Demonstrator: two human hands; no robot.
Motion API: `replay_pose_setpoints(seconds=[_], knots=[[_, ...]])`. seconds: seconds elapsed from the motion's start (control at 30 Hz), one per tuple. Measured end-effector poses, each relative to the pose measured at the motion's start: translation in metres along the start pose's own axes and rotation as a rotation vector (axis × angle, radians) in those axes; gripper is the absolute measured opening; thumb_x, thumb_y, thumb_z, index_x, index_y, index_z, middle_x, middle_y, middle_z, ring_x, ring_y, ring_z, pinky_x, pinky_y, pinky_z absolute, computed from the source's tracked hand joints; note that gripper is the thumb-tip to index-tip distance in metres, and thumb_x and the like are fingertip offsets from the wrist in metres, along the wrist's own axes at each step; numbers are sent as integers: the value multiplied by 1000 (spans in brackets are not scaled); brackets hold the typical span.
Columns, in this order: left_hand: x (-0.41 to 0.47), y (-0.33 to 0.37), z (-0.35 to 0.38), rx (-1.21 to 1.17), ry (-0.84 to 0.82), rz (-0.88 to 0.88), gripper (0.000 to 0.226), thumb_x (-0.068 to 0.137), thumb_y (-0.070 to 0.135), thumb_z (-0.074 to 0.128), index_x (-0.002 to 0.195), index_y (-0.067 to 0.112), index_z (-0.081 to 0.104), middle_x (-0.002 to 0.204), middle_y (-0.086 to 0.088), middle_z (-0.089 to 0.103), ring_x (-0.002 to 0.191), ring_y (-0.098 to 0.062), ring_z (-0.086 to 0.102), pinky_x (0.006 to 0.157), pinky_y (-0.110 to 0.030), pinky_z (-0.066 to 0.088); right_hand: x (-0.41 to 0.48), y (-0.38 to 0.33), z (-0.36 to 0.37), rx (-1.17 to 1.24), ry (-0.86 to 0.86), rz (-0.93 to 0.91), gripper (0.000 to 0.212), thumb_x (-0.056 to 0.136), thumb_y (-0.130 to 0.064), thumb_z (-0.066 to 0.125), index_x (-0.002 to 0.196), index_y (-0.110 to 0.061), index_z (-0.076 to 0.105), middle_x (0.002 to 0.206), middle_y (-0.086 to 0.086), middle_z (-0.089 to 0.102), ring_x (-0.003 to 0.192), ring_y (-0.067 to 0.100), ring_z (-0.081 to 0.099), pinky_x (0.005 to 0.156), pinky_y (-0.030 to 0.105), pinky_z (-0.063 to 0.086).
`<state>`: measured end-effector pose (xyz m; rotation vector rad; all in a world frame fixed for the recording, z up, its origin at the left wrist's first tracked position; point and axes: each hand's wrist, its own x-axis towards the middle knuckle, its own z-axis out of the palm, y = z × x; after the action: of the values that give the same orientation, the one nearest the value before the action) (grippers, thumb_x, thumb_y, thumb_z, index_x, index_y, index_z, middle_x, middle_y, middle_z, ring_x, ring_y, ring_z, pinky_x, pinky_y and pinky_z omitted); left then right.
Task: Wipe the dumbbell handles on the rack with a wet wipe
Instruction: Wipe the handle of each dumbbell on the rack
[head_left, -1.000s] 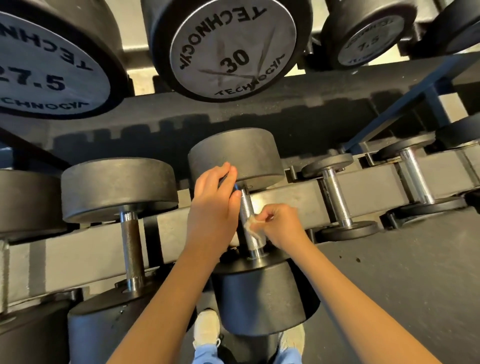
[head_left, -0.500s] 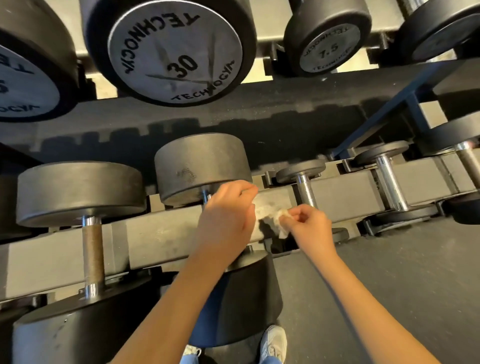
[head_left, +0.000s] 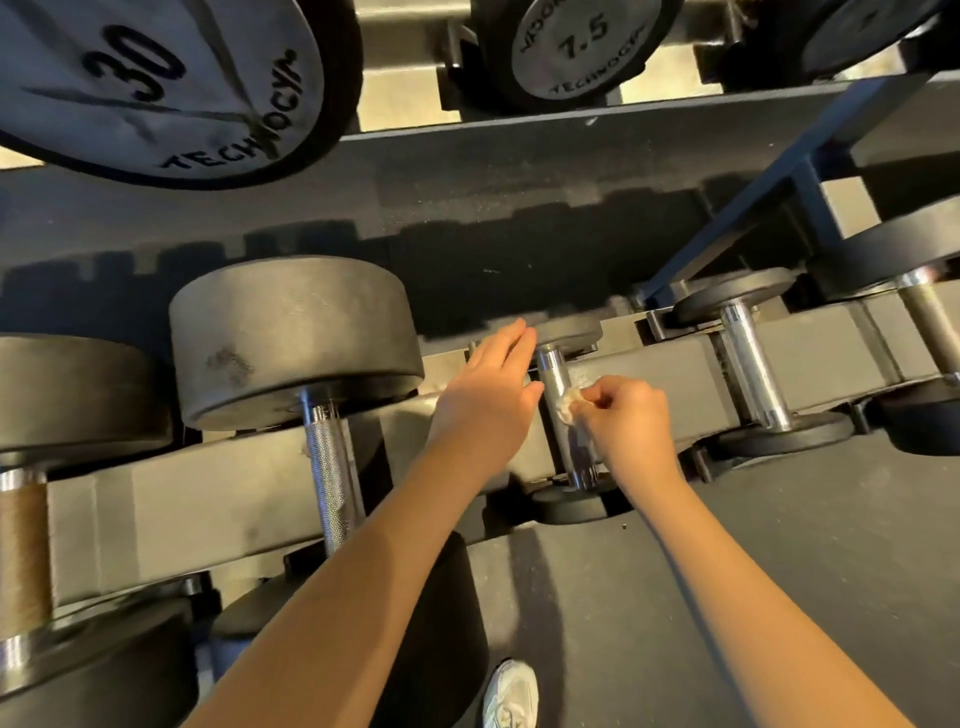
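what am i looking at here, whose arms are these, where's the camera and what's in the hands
No machine here: a person wears a camera on the head, so the one picture looks down along their own bare arms. In front is a dumbbell rack. The right hand pinches a small wet wipe against a little dumbbell's chrome handle. The left hand is open, fingers straight, just beside that handle. A bigger dumbbell sits further left, and a shoe shows below.

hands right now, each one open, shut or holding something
Left hand: open, fingers straight, beside the small dumbbell handle.
Right hand: pinches the wet wipe against that handle.
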<state>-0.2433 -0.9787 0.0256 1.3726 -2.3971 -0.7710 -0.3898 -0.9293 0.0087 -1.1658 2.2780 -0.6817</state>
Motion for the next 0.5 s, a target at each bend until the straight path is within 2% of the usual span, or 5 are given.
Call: replay_pose_setpoints(seconds=[0.1, 0.2, 0.27, 0.37, 0.5], knots=[[1, -2, 5, -48, 16, -28, 54, 101, 29, 38, 151, 26, 16, 158, 10, 14, 139, -8, 28, 105, -26, 38, 4, 1, 7, 51, 70, -7, 17, 84, -8, 67, 72, 4, 67, 69, 14, 65, 67, 31, 60, 61, 35, 47], [1, -5, 5, -59, 6, -52, 52, 102, 32, 36, 151, 29, 18, 157, 13, 14, 135, -8, 35, 102, -29, 43, 24, -11, 13, 149, 115, 8, 16, 87, -8, 64, 76, 2, 70, 72, 15, 68, 71, 30, 63, 67, 38, 52], [2, -4, 4, -53, 9, -58, 51, 102, 32, 35, 150, 28, 19, 157, 13, 15, 137, -9, 33, 103, -30, 43, 32, -17, 16, 197, 115, 1, 13, 87, -8, 64, 79, -2, 71, 74, 9, 68, 71, 24, 63, 67, 32, 52], [1, -3, 5, -48, 10, -52, 50, 103, 31, 34, 150, 26, 20, 158, 11, 15, 140, -9, 27, 106, -27, 38, 18, -9, 12, 187, 68, -24, 11, 87, -15, 67, 78, -11, 70, 70, 2, 64, 65, 12, 57, 57, 10, 41], [0, -2, 6, -55, 10, -48, 49, 103, 31, 33, 150, 25, 21, 157, 10, 16, 140, -8, 25, 102, -22, 34, -10, 14, -1, 160, -54, -1, 18, 84, -14, 70, 68, -12, 65, 60, 4, 57, 54, 12, 47, 54, 18, 40]])
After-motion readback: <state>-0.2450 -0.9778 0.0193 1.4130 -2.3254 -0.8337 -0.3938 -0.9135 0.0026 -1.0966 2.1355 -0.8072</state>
